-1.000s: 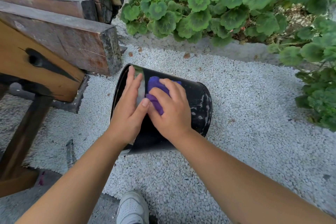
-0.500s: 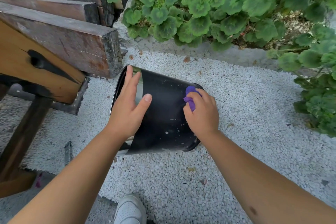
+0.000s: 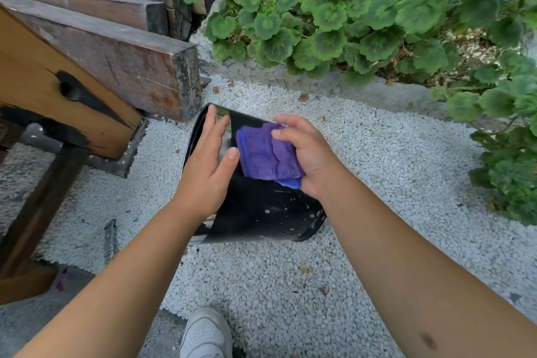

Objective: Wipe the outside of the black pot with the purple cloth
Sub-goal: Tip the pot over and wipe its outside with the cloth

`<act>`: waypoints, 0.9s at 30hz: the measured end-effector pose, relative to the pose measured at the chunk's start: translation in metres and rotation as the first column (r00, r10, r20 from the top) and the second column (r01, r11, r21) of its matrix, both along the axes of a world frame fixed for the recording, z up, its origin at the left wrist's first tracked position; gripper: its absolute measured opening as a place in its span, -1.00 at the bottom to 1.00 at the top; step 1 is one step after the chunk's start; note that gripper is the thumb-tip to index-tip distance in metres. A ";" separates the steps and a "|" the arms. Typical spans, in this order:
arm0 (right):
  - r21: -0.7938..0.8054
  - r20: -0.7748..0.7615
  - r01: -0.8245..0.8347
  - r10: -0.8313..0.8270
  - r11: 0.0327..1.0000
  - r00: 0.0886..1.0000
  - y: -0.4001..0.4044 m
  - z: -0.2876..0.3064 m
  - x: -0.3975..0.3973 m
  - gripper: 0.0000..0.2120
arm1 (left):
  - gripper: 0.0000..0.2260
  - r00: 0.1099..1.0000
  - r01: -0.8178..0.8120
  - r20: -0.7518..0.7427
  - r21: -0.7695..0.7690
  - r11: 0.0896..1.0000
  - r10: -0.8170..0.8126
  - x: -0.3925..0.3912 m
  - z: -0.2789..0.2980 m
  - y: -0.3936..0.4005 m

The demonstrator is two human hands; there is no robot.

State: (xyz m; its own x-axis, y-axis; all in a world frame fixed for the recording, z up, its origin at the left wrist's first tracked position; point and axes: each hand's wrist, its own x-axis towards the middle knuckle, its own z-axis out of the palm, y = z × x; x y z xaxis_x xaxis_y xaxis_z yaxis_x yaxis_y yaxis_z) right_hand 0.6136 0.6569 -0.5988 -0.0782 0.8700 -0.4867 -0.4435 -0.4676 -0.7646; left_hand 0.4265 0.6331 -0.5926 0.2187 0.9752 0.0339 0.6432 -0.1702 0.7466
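Right, I see glossy black plastic pot [image 3: 261, 209] lying on side on white gravel [image 3: 377, 183], rim toward wooden beams [image 3: 116, 67]. My left hand [image 3: 207, 166] rests flat on pot wall near rim, fingers straight. My right hand [image 3: 308, 154] clutches folded purple terry cloth [image 3: 267, 154], fingers curled over top edge, cloth against pot's upper side (white specks near base). White shoe [image 3: 206, 334] below.

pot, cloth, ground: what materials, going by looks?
Black pot: smooth and glossy with a mirror-like reflection near the rim, so probably plastic or coated metal; pale specks near its base. Purple cloth: soft folded pile with a fuzzy nap, likely microfibre or terry. Ground: loose small white stones, gravel.
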 end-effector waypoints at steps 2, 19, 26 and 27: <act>-0.030 0.223 0.074 -0.065 0.997 0.973 -0.002 -0.014 0.007 -0.75 | -0.30 1.000 -0.014 -0.008 -0.009 1.000 0.014 -0.003 -0.001 0.000; 0.470 0.868 -0.688 -0.432 0.554 0.245 -0.053 -0.050 -0.041 -0.40 | -0.18 0.996 0.014 0.090 -0.010 1.000 -0.014 -0.001 -0.007 0.006; 0.297 0.950 -0.413 -0.220 0.861 0.223 -0.042 -0.076 0.004 -0.48 | -0.19 0.997 0.002 0.078 -0.038 0.999 0.001 -0.001 -0.006 0.006; 0.243 0.958 -0.373 -0.160 0.896 0.239 -0.038 -0.083 0.015 -0.48 | -0.22 0.997 0.000 0.074 -0.043 0.999 0.003 -0.002 -0.006 0.006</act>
State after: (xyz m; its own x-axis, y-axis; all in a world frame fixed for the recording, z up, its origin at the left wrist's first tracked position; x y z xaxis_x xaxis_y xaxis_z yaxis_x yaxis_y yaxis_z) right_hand 0.6282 0.6184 -0.6815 0.0935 0.9938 0.0609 0.7538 -0.0307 -0.6564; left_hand 0.4250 0.6393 -0.5985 0.2160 0.9764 0.0082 0.5860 -0.1363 0.7988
